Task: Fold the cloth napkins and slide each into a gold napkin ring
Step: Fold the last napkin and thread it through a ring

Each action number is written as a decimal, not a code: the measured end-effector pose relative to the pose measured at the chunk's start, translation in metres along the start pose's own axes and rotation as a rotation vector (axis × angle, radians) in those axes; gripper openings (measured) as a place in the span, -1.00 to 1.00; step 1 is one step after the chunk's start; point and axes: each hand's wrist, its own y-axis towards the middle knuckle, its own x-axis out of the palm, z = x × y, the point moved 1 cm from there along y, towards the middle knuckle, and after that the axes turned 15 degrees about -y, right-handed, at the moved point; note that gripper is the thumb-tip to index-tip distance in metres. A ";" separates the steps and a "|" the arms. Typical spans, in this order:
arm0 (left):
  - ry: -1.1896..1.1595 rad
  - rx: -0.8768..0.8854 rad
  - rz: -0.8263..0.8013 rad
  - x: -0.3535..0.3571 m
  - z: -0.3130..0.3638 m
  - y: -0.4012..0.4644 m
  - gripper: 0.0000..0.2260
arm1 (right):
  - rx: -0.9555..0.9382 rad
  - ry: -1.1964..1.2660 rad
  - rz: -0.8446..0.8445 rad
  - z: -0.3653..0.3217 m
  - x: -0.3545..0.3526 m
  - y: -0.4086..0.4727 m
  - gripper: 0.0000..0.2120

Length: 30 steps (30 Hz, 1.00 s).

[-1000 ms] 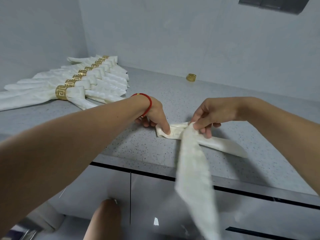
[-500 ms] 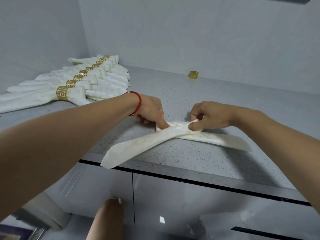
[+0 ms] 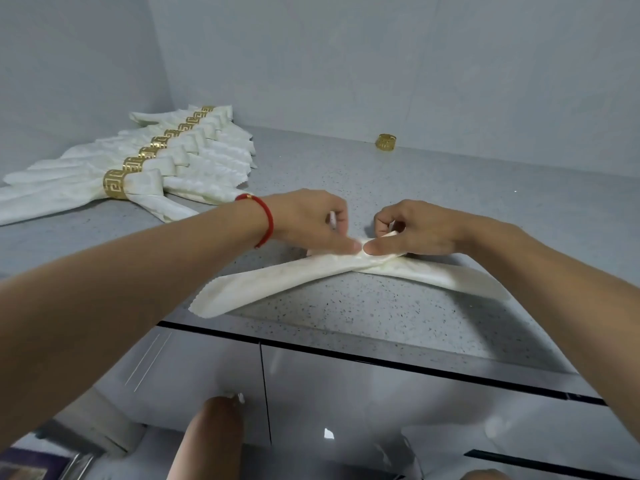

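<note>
A cream cloth napkin [image 3: 277, 282], folded into a long strip, lies crossed over itself near the front edge of the grey speckled counter [image 3: 363, 174]. Its two tails spread left and right. At the crossing, my left hand [image 3: 311, 220], with a red string on the wrist, and my right hand [image 3: 412, 230] pinch the cloth, fingertips nearly touching. One loose gold napkin ring [image 3: 385, 142] stands at the back of the counter by the wall.
A fanned row of several folded napkins [image 3: 194, 157] in gold rings [image 3: 115, 184] lies at the back left of the counter. Grey walls close the corner. Glossy cabinet doors [image 3: 346, 403] sit below the counter's front edge.
The napkin tail that hung over the front edge was swung up onto the counter to the left. Both hands have closed in on the crossing point.
</note>
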 end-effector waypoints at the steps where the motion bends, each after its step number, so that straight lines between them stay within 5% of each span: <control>1: 0.040 0.071 0.019 0.006 0.001 0.001 -0.71 | 0.005 -0.004 0.009 -0.001 0.000 0.000 -0.68; 5: 0.007 0.180 0.140 0.020 -0.005 0.007 -0.78 | -0.017 -0.122 0.168 -0.014 -0.001 -0.009 -0.78; 12: -0.040 0.115 0.137 0.011 0.001 0.014 -0.84 | -0.205 -0.617 0.417 -0.026 0.023 -0.025 -0.61; 17: 0.181 0.248 0.256 0.024 0.004 0.011 -0.92 | -0.277 -0.425 0.399 -0.009 0.029 -0.010 -0.52; 20: 0.159 0.300 0.299 0.031 0.001 0.009 -0.76 | -0.292 -0.322 0.391 -0.005 0.021 -0.001 -0.47; 26: 0.171 0.206 0.394 0.029 0.002 0.031 -0.84 | -0.254 -0.275 0.396 0.008 0.012 0.024 -0.80; 30: 0.136 0.115 0.394 0.022 0.002 0.051 -0.71 | -0.160 -0.148 0.449 0.019 0.005 0.036 -0.83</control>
